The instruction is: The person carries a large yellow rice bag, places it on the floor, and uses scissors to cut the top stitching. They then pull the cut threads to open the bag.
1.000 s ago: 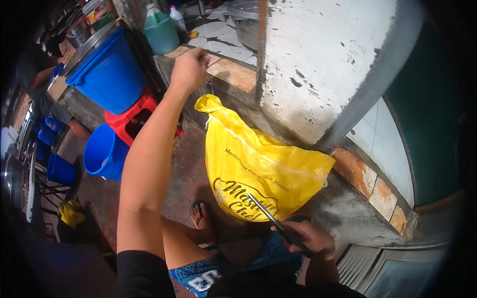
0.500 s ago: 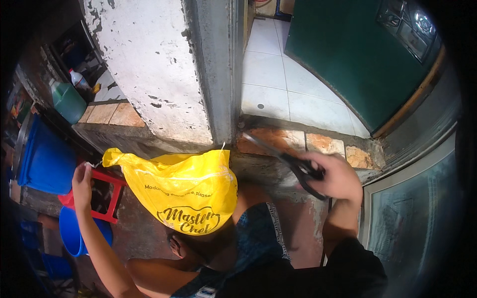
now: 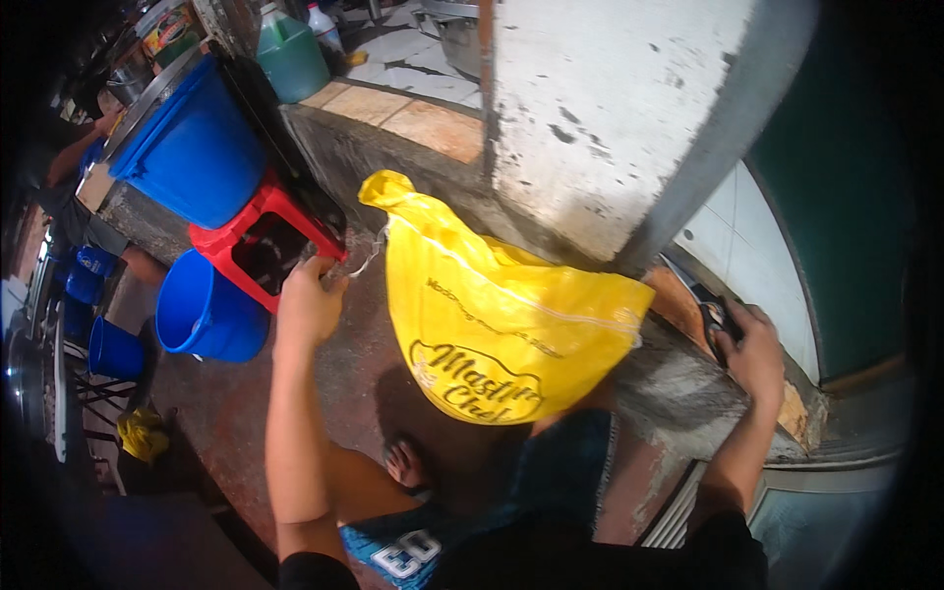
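Note:
A yellow printed plastic sack [image 3: 492, 305] spreads over my lap, its upper left corner bunched and raised. From its left edge a thin white string [image 3: 370, 260] runs to my left hand [image 3: 312, 303], whose fingers are closed on the string's end. To the right of the sack, my right hand [image 3: 757, 359] grips the black handles of a pair of scissors [image 3: 715, 317]. The blades point up and away, low over the orange-tiled ledge [image 3: 678, 303]; whether they touch it I cannot tell.
At the left, a large blue tub [image 3: 202, 147] stands on a red plastic stool [image 3: 261, 231], beside a blue bucket [image 3: 206, 310]. A peeling white pillar [image 3: 600, 118] rises beyond the sack. A green jug [image 3: 291, 57] sits on a ledge. Another person's arm [image 3: 77, 152] shows far left.
My view has swung to the left. My right hand has lowered the scissors toward the tiled ledge. The string between my left hand and the sack shows more plainly now.

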`<state>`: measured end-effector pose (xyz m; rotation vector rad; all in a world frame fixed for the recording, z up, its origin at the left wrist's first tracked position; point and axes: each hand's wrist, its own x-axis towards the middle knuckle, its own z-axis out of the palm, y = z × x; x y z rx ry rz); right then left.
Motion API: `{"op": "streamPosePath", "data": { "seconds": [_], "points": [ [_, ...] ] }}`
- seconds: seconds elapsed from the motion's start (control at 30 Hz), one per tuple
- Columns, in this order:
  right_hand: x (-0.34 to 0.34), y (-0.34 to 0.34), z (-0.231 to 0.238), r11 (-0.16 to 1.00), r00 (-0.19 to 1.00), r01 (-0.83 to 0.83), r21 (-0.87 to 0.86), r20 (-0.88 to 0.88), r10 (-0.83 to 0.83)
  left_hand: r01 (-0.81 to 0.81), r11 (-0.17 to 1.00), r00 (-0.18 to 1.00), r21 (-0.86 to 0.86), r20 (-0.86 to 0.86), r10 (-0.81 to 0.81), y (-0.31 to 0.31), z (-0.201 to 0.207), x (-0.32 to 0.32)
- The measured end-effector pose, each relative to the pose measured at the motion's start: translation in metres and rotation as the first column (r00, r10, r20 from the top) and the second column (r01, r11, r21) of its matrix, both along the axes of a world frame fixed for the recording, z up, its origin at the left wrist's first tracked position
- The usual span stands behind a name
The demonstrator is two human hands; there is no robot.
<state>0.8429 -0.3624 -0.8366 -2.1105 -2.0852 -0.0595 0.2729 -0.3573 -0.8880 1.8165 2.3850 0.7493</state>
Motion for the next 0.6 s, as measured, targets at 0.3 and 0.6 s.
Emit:
{"op": "streamPosePath", "data": {
  "seconds": [0.3,0.6],
  "points": [
    [-0.167,-0.039,0.003,0.833,0.438,-0.424,0.355,-0.725,0.532,0.122,0.894,0.72,0.432,0.581,-0.379,0.034,-0.008,0.023],
    [-0.351,0.017,-0.023,0.749,0.511,-0.456,0.481,-0.547,0.663,0.281,0.888,0.161,0.364,0.894,-0.417,0.093,-0.032,0.019]
  ]
}}
